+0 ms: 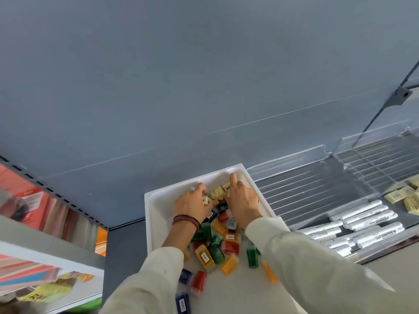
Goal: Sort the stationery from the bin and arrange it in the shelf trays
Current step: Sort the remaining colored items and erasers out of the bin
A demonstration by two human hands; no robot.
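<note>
A white bin (156, 223) stands on the shelf in front of me. It holds several small coloured boxes (217, 245) in green, orange, red and blue. At its far end lies a cluster of pale yellow erasers (218, 192). My left hand (192, 206), with bead bracelets on the wrist, curls round the cluster from the left. My right hand (242, 200) grips it from the right, its index finger pointing toward the bin's far wall. The lower erasers are hidden by my hands.
Clear shelf trays (306, 189) run along the right of the bin. One holds white marker pens (362, 225), and the far right one holds more yellow erasers (403, 197). A lower shelf (45, 252) on the left carries red and yellow packets.
</note>
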